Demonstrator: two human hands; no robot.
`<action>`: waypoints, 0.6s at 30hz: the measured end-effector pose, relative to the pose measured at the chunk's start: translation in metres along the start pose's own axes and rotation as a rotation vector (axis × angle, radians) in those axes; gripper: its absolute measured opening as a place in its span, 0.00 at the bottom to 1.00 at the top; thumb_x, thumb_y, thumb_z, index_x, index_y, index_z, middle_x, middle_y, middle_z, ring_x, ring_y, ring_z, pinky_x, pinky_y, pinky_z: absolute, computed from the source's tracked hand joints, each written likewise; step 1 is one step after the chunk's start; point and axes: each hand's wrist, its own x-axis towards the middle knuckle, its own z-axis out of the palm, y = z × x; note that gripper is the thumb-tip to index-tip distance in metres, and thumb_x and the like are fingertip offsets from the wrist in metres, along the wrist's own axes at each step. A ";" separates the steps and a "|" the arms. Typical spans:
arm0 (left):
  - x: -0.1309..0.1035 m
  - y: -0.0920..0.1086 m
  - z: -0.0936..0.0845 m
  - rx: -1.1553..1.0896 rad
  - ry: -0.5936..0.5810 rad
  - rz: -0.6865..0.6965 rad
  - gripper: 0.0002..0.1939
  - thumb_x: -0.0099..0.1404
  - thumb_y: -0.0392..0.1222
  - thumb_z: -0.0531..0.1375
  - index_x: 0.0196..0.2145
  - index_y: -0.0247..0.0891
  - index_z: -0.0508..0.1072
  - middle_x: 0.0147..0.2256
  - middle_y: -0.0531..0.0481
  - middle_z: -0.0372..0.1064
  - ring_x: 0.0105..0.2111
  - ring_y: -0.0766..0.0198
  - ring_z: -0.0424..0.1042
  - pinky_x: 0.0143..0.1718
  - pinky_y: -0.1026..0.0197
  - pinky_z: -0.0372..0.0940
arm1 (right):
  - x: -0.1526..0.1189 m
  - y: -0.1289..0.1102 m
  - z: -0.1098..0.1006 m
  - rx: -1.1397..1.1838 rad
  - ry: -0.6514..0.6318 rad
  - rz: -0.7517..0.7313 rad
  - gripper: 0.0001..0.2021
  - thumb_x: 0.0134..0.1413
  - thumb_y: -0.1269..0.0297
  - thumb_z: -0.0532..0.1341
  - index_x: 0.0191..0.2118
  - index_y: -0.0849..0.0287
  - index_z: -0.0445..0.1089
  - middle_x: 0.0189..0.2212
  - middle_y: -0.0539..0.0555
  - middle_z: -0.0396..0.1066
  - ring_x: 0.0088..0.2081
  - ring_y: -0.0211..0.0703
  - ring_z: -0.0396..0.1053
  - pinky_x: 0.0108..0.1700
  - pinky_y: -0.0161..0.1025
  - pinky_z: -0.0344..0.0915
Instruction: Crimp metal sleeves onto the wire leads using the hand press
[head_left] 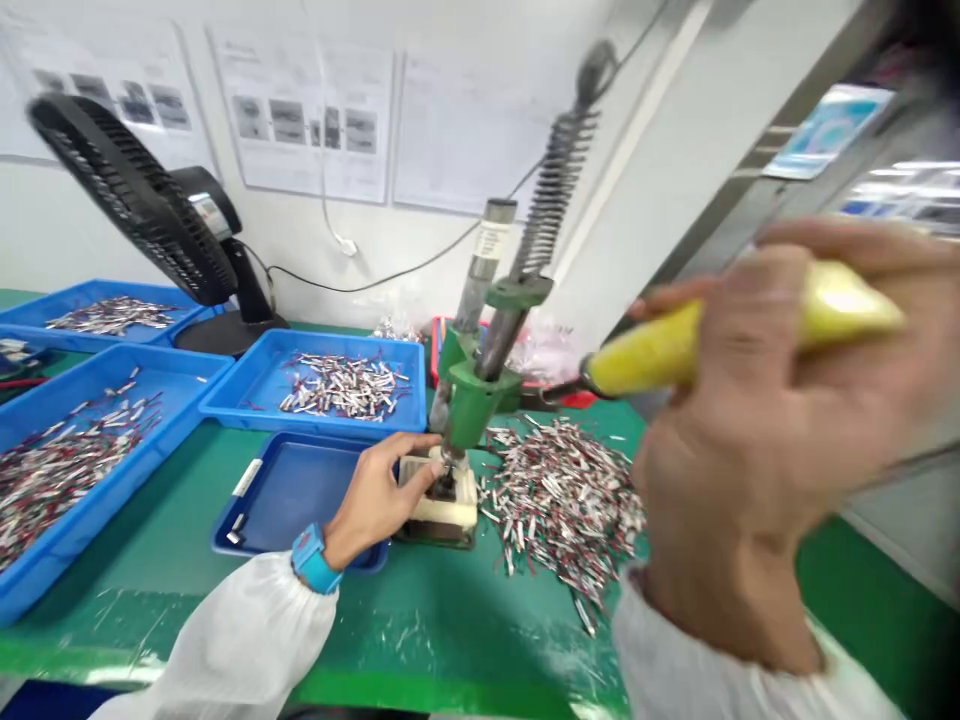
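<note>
- the right hand (757,440) is close to the camera and blurred, its fingers wrapped round the yellow handle (675,345) of the press lever.
- the handle runs left from that hand toward the green press (474,395), which stands upright on the green table (450,630) with a coiled spring (553,190) rising behind it.
- the left hand (379,495) reaches to the white block (442,495) at the foot of the press, fingertips pinched together right under the ram; whether a small part sits between them cannot be told.
- a loose pile of small metal parts (562,500) lies on the table just right of the block.
- a small blue tray (292,490) sits just left of the block, under the left wrist, with a couple of parts in its corner.
- three larger blue trays (341,385) of similar parts lie further left and behind, near a black fan (142,200).
</note>
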 end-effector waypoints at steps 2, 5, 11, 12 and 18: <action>0.003 -0.001 0.004 -0.032 0.020 -0.002 0.13 0.65 0.45 0.65 0.45 0.38 0.79 0.48 0.44 0.78 0.50 0.54 0.75 0.55 0.54 0.66 | -0.009 0.029 -0.010 -0.015 0.046 0.056 0.17 0.66 0.53 0.58 0.54 0.56 0.67 0.40 0.54 0.70 0.41 0.44 0.73 0.46 0.47 0.70; 0.011 0.001 0.010 -0.125 -0.015 -0.031 0.08 0.63 0.43 0.65 0.36 0.36 0.78 0.45 0.42 0.78 0.50 0.52 0.74 0.55 0.52 0.65 | -0.043 0.082 -0.026 -0.292 -0.088 0.265 0.15 0.64 0.54 0.59 0.48 0.59 0.72 0.36 0.54 0.75 0.37 0.44 0.75 0.41 0.42 0.71; 0.022 0.009 -0.005 -0.227 -0.361 -0.060 0.09 0.64 0.46 0.63 0.34 0.38 0.79 0.49 0.41 0.76 0.53 0.50 0.73 0.54 0.49 0.67 | -0.126 0.127 -0.017 -0.994 -1.019 0.376 0.10 0.61 0.62 0.61 0.34 0.58 0.79 0.37 0.61 0.79 0.41 0.51 0.76 0.41 0.41 0.66; 0.024 0.008 -0.014 -0.159 -0.348 -0.040 0.09 0.65 0.46 0.63 0.36 0.39 0.80 0.51 0.41 0.75 0.56 0.49 0.71 0.57 0.47 0.66 | -0.130 0.126 -0.012 -1.012 -1.010 0.366 0.09 0.60 0.63 0.61 0.34 0.59 0.79 0.38 0.62 0.78 0.43 0.54 0.76 0.42 0.42 0.65; 0.021 -0.011 -0.118 0.391 0.101 0.013 0.18 0.66 0.47 0.62 0.51 0.39 0.75 0.54 0.40 0.73 0.56 0.49 0.70 0.60 0.46 0.63 | -0.134 0.142 -0.018 -1.019 -1.059 0.383 0.10 0.55 0.64 0.59 0.29 0.56 0.78 0.34 0.61 0.79 0.36 0.54 0.76 0.33 0.41 0.59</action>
